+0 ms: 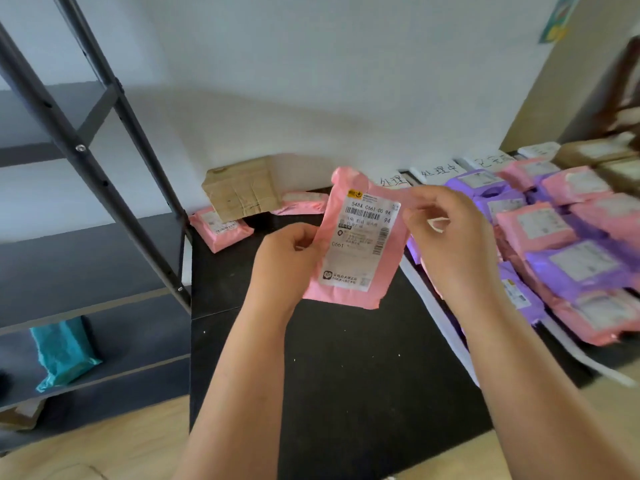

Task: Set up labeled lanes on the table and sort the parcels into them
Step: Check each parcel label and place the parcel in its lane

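A pink parcel bag (356,244) with a white shipping label is held up over the black table (311,358). My left hand (284,261) pinches its left edge. My right hand (450,244) grips its upper right corner. White handwritten lane labels (436,173) stand along the table's far edge. White strips (440,310) divide the table into lanes. Several pink and purple parcels (561,244) lie stacked in the right lanes. A brown cardboard box (242,190) and two pink parcels (221,226) lie at the far left of the table.
A black metal shelf rack (90,161) stands to the left, with a teal bag (62,351) on a low shelf. More boxes (595,150) sit at the far right. The floor (104,452) is light wood.
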### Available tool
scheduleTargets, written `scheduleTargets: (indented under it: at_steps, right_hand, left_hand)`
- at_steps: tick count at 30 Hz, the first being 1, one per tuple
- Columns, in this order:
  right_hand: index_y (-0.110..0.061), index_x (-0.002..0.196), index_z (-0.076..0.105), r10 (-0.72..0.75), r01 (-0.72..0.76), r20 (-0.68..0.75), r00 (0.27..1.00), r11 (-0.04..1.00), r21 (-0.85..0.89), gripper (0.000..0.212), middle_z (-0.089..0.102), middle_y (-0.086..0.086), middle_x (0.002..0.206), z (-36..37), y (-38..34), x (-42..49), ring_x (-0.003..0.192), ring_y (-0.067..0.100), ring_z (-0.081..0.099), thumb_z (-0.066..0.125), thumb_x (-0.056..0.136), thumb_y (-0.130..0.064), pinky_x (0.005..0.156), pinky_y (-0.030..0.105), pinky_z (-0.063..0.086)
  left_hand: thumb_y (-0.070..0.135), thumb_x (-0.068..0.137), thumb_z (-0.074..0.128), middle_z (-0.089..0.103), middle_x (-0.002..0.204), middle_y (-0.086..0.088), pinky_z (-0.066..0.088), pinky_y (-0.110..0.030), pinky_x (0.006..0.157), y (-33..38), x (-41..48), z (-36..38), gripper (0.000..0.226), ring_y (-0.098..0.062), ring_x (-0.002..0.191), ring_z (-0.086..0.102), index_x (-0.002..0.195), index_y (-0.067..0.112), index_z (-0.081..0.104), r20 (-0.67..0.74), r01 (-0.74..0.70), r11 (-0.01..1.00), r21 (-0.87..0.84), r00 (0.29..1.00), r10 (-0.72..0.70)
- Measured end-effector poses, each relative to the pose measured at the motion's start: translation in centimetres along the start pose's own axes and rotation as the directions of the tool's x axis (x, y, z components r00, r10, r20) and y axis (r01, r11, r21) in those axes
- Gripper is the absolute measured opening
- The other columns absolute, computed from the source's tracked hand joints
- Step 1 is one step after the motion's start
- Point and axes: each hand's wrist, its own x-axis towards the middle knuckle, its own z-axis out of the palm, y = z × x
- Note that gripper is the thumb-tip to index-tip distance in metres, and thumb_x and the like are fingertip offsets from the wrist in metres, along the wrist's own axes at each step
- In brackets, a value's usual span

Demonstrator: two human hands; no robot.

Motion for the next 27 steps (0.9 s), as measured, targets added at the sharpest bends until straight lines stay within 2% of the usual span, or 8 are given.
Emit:
scheduleTargets:
  at_steps: [3, 5, 7, 11, 15, 21, 24, 27]
  right_hand:
    - [-0.019, 0.118, 0.068, -0.095, 0.09, -0.032, 0.995, 0.986, -0.139, 0.028, 0.068, -0.004, 0.102, -1.5, 1.4, -1.1, 0.097, 0.014, 0.06, 0.067, 0.091, -0.014, 0.083, 0.019, 0.044]
    - [-0.018, 0.121, 0.068, -0.119, 0.102, -0.063, 0.991, 0.967, -0.234, 0.032, 0.068, -0.001, 0.106, -2.5, 2.6, -1.8, 0.102, 0.021, 0.06, 0.07, 0.089, -0.016, 0.092, 0.042, 0.048]
    - [-0.018, 0.121, 0.068, -0.122, 0.085, -0.107, 0.987, 0.949, -0.303, 0.034, 0.069, 0.003, 0.109, -3.8, 3.7, -2.3, 0.106, 0.027, 0.059, 0.072, 0.087, -0.017, 0.093, 0.052, 0.047]
    - [-0.016, 0.108, 0.073, -0.099, 0.034, -0.187, 0.977, 0.946, -0.322, 0.025, 0.07, 0.003, 0.104, -7.1, 6.3, -2.9, 0.101, 0.03, 0.06, 0.077, 0.083, -0.015, 0.092, 0.049, 0.045]
    - [-0.015, 0.092, 0.074, -0.078, 0.017, -0.209, 0.975, 0.961, -0.277, 0.01, 0.068, -0.003, 0.087, -11.3, 9.5, -3.2, 0.083, 0.022, 0.061, 0.077, 0.082, -0.012, 0.081, 0.044, 0.049]
    - [-0.012, 0.083, 0.073, 0.059, -0.1, -0.186, 0.981, 0.97, -0.221, 0.004, 0.069, -0.002, 0.083, -19.1, 16.4, -3.8, 0.077, 0.017, 0.061, 0.074, 0.086, -0.013, 0.066, 0.016, 0.04]
    - [-0.015, 0.083, 0.071, 0.17, -0.203, -0.191, 0.967, 0.965, -0.168, 0.006, 0.067, -0.006, 0.083, -23.5, 20.3, -4.4, 0.078, 0.013, 0.061, 0.072, 0.089, -0.014, 0.068, 0.019, 0.042]
    - [-0.019, 0.081, 0.072, 0.246, -0.282, -0.236, 0.94, 0.951, -0.13, 0.008, 0.068, -0.008, 0.084, -27.2, 24.3, -4.6, 0.077, 0.011, 0.062, 0.072, 0.088, -0.015, 0.068, 0.022, 0.046]
  left_hand:
    - [0.02, 0.097, 0.058, 0.073, 0.087, 0.009, 0.051, -0.025, 0.066, 0.4, -0.5, 1.9, 0.017, -0.01, 0.083, 0.068, 0.092, 0.024, 0.073, 0.075, -0.018, 0.998, 0.058, 0.997, 0.014]
    - [0.02, 0.097, 0.057, 0.072, 0.086, 0.009, 0.047, -0.025, 0.064, 0.8, -1.0, 3.2, 0.017, -0.01, 0.082, 0.066, 0.09, 0.024, 0.072, 0.12, -0.04, 0.996, 0.075, 0.992, 0.031]
    - [0.021, 0.097, 0.057, 0.071, 0.084, 0.011, 0.041, -0.022, 0.061, 1.6, -1.3, 4.5, 0.016, -0.007, 0.077, 0.063, 0.09, 0.025, 0.071, 0.165, -0.079, 0.991, 0.107, 0.984, 0.061]
    - [0.029, 0.098, 0.056, 0.07, 0.088, 0.011, 0.044, -0.022, 0.065, 3.3, -1.9, 7.6, 0.015, -0.006, 0.082, 0.062, 0.093, 0.026, 0.07, 0.236, -0.135, 0.975, 0.179, 0.968, 0.091]
    - [0.041, 0.096, 0.056, 0.07, 0.09, 0.009, 0.047, -0.025, 0.071, 4.9, -2.9, 12.3, 0.021, -0.011, 0.084, 0.064, 0.093, 0.025, 0.07, 0.27, -0.164, 0.968, 0.19, 0.957, 0.109]
    - [0.047, 0.095, 0.056, 0.07, 0.089, 0.01, 0.047, -0.024, 0.068, 6.8, -5.1, 22.4, 0.027, -0.011, 0.083, 0.064, 0.094, 0.024, 0.07, 0.308, -0.16, 0.964, 0.213, 0.947, 0.089]
    - [0.043, 0.096, 0.058, 0.068, 0.093, 0.016, 0.046, -0.018, 0.07, 7.6, -6.5, 28.2, 0.016, -0.001, 0.085, 0.061, 0.097, 0.03, 0.068, 0.307, -0.196, 0.955, 0.223, 0.944, 0.122]
    - [0.04, 0.093, 0.064, 0.06, 0.1, 0.021, 0.043, -0.018, 0.077, 8.0, -8.1, 33.6, 0.011, 0.002, 0.093, 0.055, 0.102, 0.034, 0.067, 0.195, -0.206, 0.964, 0.169, 0.965, 0.172]
